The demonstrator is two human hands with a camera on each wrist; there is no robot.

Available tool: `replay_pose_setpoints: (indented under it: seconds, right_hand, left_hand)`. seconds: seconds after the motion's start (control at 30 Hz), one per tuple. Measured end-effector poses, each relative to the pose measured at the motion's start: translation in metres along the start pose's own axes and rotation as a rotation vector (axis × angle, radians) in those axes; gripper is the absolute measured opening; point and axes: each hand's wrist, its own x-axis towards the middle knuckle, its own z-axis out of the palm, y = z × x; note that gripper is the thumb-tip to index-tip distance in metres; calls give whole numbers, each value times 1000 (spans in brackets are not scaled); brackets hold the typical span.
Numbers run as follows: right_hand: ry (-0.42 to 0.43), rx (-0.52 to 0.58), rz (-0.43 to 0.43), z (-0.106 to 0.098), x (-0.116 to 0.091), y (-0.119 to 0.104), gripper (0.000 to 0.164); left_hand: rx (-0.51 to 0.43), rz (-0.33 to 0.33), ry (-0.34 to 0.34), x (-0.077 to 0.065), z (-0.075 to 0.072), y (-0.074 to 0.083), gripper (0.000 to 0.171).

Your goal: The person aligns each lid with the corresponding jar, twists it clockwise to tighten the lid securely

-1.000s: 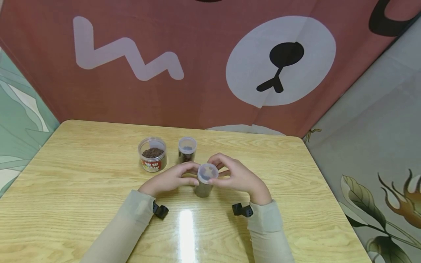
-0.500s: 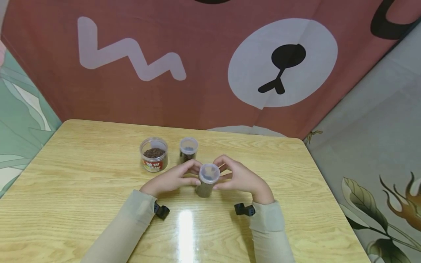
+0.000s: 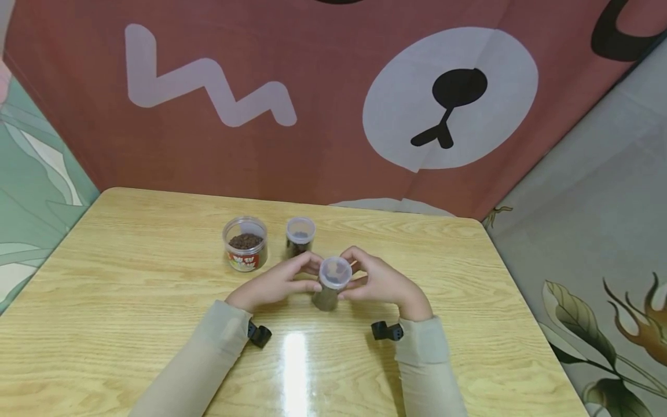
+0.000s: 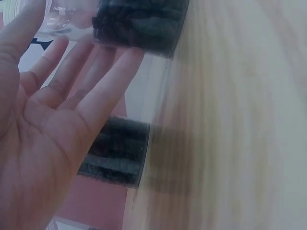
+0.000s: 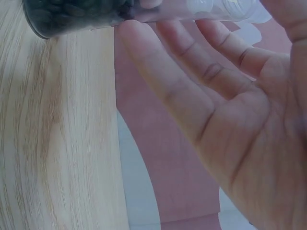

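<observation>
A clear cylindrical plastic jar (image 3: 326,298) with a translucent lid (image 3: 336,271) stands at the middle of the table between both hands. Dark, bean-like pieces fill its lower part in the right wrist view. From the left, my left hand (image 3: 276,282) holds the jar's side, thumb in front and fingertips behind. My right hand (image 3: 384,280) grips it from the right, its thumb low on the near side and its fingertips (image 5: 132,31) against the wall. Just behind the left fingers is a second lidded jar (image 3: 300,233) with dark contents, its lower part partly hidden.
To the left of the second jar stands a wider clear tub (image 3: 245,262) with a red label and brown granules inside, its top uncovered. The wooden table (image 3: 130,278) ends at a hanging red cloth (image 3: 323,145) with a cartoon face.
The jar has shifted slightly to the right along with both hands. My right thumb has come down from the lid's edge to the jar's side. The other containers stand where they were.
</observation>
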Motion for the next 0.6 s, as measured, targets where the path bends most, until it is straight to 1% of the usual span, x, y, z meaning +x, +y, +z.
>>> replay_pose_setpoints:
  seconds: [0.17,0.33,0.47,0.6]
  right_hand:
    - [15,-14,8,-2,-1,1,53]
    - [24,-8,22,-5,-2,2,54]
    - [33,-6,26,-7,-3,3,55]
    - [61,-21,30,-9,-5,5,57]
  left_hand:
    - [14,14,23,3,4,0,40]
    - [49,-1,63,7,8,-2,42]
    - [60,-20,105,9,14,-1,43]
    - [49,-10,158,13,23,0,42]
